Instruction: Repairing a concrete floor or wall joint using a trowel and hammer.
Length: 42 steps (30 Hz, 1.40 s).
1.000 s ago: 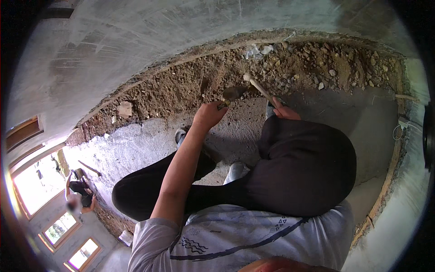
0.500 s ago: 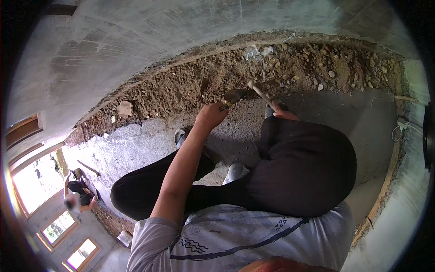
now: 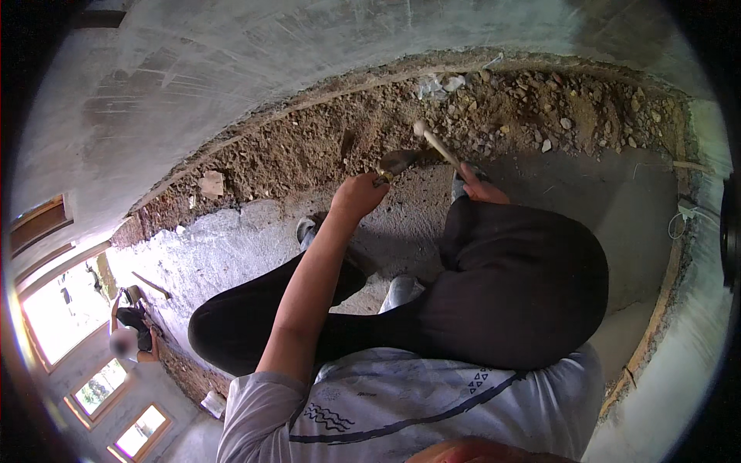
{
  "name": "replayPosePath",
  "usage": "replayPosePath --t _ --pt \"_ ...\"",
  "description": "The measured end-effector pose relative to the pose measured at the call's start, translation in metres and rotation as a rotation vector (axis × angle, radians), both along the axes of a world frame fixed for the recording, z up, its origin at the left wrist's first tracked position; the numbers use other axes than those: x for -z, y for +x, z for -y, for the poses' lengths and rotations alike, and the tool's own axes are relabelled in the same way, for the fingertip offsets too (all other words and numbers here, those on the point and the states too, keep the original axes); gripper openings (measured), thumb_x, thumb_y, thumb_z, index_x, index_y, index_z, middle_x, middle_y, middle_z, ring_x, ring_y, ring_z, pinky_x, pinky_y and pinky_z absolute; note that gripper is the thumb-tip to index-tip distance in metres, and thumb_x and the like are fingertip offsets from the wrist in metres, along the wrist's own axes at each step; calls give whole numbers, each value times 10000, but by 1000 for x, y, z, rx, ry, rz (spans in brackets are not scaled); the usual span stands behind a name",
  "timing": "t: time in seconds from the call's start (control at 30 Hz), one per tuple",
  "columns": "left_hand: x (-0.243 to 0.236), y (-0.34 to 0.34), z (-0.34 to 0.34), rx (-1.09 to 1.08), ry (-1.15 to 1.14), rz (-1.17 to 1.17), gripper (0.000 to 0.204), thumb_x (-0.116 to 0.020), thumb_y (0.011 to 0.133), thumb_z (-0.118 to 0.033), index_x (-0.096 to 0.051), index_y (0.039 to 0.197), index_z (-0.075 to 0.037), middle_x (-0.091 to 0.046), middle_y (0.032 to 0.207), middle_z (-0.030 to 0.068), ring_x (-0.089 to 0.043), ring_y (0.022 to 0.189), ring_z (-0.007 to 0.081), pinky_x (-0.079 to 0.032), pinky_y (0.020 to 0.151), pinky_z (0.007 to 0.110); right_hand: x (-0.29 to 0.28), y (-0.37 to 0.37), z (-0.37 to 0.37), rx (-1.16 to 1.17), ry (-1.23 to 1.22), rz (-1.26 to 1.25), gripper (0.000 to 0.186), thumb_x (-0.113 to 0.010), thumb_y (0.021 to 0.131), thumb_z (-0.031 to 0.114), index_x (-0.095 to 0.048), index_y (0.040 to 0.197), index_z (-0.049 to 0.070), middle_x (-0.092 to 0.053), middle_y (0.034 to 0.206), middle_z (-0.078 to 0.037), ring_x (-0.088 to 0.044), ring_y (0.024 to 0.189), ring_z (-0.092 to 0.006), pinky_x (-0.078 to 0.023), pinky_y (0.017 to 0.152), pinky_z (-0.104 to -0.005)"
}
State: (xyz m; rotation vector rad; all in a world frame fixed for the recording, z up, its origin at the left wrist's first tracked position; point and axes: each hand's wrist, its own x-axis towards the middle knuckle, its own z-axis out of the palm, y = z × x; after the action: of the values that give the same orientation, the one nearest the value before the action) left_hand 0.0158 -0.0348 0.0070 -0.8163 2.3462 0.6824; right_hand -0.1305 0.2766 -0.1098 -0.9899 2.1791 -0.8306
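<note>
My left hand (image 3: 358, 194) is wrapped round the handle of a small trowel. The trowel's dark, dirty blade (image 3: 399, 160) reaches over the edge of the loose soil (image 3: 285, 150). Just to the right, my right hand (image 3: 483, 189) grips a pale wooden stick (image 3: 440, 145) with a knobbed end. That stick slants up and left, its knob over the soil near the trowel blade. The lower part of my right hand is hidden behind my raised knee.
A grey plaster wall (image 3: 270, 62) curves behind the soil strip. Stones and crumpled plastic (image 3: 441, 86) lie in the soil, with a flat brownish piece (image 3: 211, 184) at left. Far left, another person (image 3: 135, 332) crouches near windows. A cable (image 3: 683, 216) hangs at right.
The stick's knobbed end has shifted slightly up and left, and my right hand has tilted with it. My left hand and the trowel have barely moved. The far person's arm has shifted.
</note>
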Motion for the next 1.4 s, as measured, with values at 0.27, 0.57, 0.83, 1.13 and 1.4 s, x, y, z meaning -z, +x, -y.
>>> replayPosePath --t 0.27,0.57,0.83,1.13,1.4 --pt "-7 -6 8 40 -27 -4 489 -614 895 -484 -717 1170 -93 -715 1096 224 -675 1054 413 -531 937 513 3 -12 6 -111 275 -28 731 -547 1023 356 -162 1638 264 -625 716 -156 -638 641 -323 -505 628 -468" --pt "16 13 20 -61 68 -52 512 -652 889 -504 -690 1272 -167 -720 1116 208 -675 1075 403 -527 928 495 -33 -29 -21 -10 386 -111 700 -569 1018 360 -224 1625 324 -705 825 -136 -674 664 -319 -517 622 -461" --pt "13 33 65 -81 -51 36 555 -653 882 -562 -689 1291 -190 -725 1155 182 -676 1104 379 -526 948 479 -32 -37 -86 378 254 70 655 -489 1030 536 -253 1614 358 -708 1149 -133 -704 876 -253 -540 779 -390" --pt "-31 18 90 -226 -215 -65 576 -629 908 -552 -682 1292 -126 -731 1099 212 -694 1049 392 -540 901 504 -39 -12 -92 579 433 -164 533 -468 1068 387 -354 1577 282 -688 888 -209 -684 799 -410 -517 672 -463" --pt "-17 21 69 -207 -133 -124 566 -650 914 -521 -693 1265 -80 -734 1073 224 -697 1044 393 -535 910 487 -55 -40 -25 105 678 348 856 -504 1022 559 -86 1643 145 -557 1321 -197 -632 1053 -240 -544 856 -413"
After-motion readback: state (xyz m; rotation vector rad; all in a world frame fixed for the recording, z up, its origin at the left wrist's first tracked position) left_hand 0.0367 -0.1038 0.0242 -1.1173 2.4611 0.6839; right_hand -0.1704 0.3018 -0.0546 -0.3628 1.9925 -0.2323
